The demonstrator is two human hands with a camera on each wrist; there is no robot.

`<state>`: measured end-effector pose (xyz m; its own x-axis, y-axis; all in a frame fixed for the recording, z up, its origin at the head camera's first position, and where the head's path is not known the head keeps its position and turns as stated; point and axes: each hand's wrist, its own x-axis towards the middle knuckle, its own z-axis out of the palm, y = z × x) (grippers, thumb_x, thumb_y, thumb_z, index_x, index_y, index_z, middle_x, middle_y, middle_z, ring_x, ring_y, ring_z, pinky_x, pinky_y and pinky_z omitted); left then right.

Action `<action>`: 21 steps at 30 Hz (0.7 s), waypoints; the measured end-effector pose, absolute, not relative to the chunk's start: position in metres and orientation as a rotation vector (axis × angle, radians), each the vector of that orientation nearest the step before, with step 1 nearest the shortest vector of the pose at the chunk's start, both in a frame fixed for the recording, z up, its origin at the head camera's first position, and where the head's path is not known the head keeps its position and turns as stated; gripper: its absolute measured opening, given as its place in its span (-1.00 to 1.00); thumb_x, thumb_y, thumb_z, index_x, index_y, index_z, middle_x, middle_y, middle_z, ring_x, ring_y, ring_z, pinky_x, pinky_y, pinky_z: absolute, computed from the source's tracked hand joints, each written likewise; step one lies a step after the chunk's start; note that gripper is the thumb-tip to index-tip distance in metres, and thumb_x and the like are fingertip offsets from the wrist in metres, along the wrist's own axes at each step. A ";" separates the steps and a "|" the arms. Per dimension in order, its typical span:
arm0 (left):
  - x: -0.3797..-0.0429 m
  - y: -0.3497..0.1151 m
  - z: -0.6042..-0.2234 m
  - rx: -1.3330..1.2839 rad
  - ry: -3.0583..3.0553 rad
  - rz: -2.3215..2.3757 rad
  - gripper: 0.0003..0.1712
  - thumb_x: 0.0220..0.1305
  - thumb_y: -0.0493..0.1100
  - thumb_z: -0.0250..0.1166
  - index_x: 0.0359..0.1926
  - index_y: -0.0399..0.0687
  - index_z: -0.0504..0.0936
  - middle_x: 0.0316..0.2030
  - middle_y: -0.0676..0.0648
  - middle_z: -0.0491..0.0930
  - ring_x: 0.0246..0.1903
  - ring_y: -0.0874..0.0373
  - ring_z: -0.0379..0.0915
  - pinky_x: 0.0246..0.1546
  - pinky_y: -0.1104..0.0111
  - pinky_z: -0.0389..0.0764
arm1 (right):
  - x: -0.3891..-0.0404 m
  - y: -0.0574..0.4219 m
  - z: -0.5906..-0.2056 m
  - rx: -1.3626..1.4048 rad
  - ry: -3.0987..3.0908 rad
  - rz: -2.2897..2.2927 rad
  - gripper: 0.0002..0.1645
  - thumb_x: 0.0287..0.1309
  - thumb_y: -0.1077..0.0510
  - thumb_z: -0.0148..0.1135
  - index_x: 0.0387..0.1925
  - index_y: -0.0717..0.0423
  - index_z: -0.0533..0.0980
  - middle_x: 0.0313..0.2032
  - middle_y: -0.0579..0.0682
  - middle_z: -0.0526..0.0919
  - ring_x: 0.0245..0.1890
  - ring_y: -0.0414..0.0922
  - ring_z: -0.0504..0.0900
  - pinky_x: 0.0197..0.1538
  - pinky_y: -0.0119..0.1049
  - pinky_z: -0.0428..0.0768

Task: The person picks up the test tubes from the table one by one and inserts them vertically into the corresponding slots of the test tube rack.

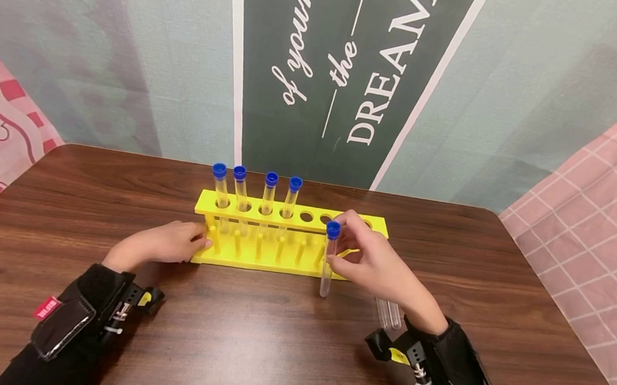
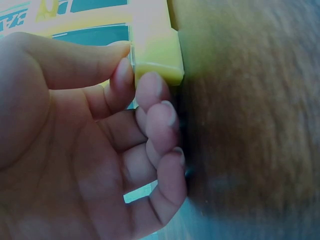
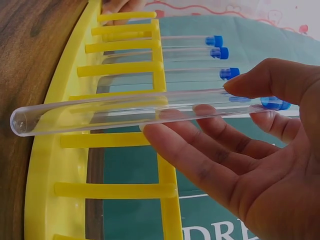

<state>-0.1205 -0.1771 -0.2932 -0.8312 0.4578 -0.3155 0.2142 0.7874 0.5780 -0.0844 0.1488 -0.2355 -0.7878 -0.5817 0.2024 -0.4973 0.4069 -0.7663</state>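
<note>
A yellow test tube rack [image 1: 261, 264] stands on the table. Several blue-capped test tubes [image 1: 268, 193] stand upright in its left holes. At the rack's left end, my left hand [image 1: 175, 242] grips the end between thumb and fingers; the left wrist view shows the fingertips at the corner of the base. My right hand [image 1: 375, 264] pinches one clear test tube [image 3: 85, 114] with a blue cap [image 1: 333, 229], thumb on one side and fingers on the other. This tube is nearly upright, in front of the rack's right half, its rounded bottom downward.
Other clear tubes [image 1: 387, 314] lie on the brown wooden table [image 1: 257, 331], partly hidden under my right hand and wrist. Behind the table hangs a curtain with a dark green lettered panel [image 1: 316, 69]. Pink patterned cloth [image 1: 596, 251] hangs at the right.
</note>
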 end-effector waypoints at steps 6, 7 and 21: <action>-0.121 -0.177 -0.293 0.505 2.531 0.745 -0.77 0.38 -0.19 -0.04 -0.43 -0.20 0.34 -0.63 -0.03 0.31 -0.65 0.16 0.22 -0.57 0.35 0.28 | -0.085 0.148 -0.236 -0.985 2.572 -1.301 -0.57 -0.07 0.47 0.23 -0.21 0.16 0.26 -0.37 0.02 0.43 -0.34 -0.13 0.58 -0.33 -0.34 0.59; -0.121 -0.177 -0.293 0.505 2.532 0.742 -0.77 0.38 -0.19 -0.04 -0.43 -0.20 0.34 -0.63 -0.03 0.32 -0.65 0.16 0.22 -0.57 0.35 0.28 | -0.085 0.148 -0.236 -0.984 2.577 -1.295 -0.57 -0.08 0.47 0.24 -0.21 0.16 0.26 -0.36 0.02 0.43 -0.34 -0.13 0.58 -0.32 -0.34 0.58; -0.120 -0.177 -0.292 0.503 2.543 0.714 -0.76 0.38 -0.19 -0.04 -0.44 -0.19 0.35 -0.63 -0.03 0.31 -0.64 0.16 0.23 -0.56 0.36 0.29 | -0.086 0.148 -0.236 -0.942 2.558 -1.287 -0.59 -0.04 0.44 0.23 -0.19 0.19 0.25 -0.32 0.05 0.42 -0.30 -0.09 0.59 -0.30 -0.34 0.58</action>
<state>-0.1203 -0.1768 -0.2917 -0.8329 0.4518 -0.3195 0.2196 0.7998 0.5586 -0.0858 0.1484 -0.2364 -0.7972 -0.5826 0.1579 -0.4742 0.4425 -0.7612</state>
